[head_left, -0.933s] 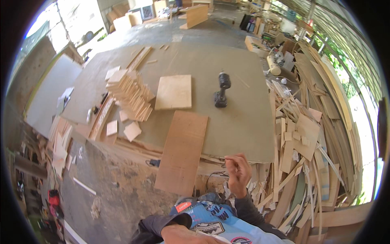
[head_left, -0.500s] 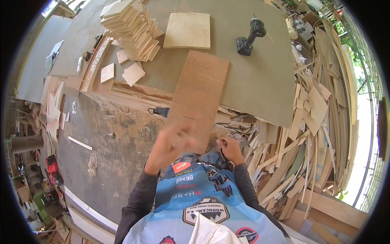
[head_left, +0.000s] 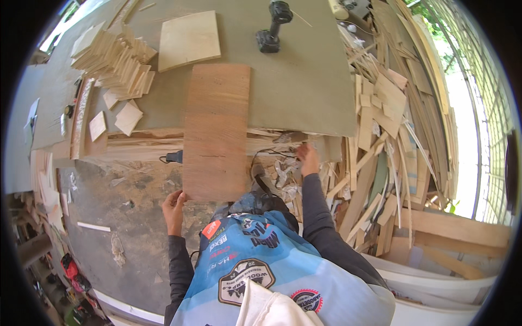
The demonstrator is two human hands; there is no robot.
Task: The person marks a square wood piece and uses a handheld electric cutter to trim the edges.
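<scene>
Brown board (head_left: 216, 130) lies half off the bench (head_left: 304, 98). The left hand (head_left: 174, 211) seems to pinch its near corner; I can't tell if the right hand (head_left: 308, 159) pinches anything. Looks like steadying; sliding it needs both hands.

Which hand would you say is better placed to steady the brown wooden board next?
The left, I'd judge: the left hand is at the near left corner of the brown wooden board, apparently touching it, while the right hand is off to the board's right, near the edge of the worktable.
</scene>
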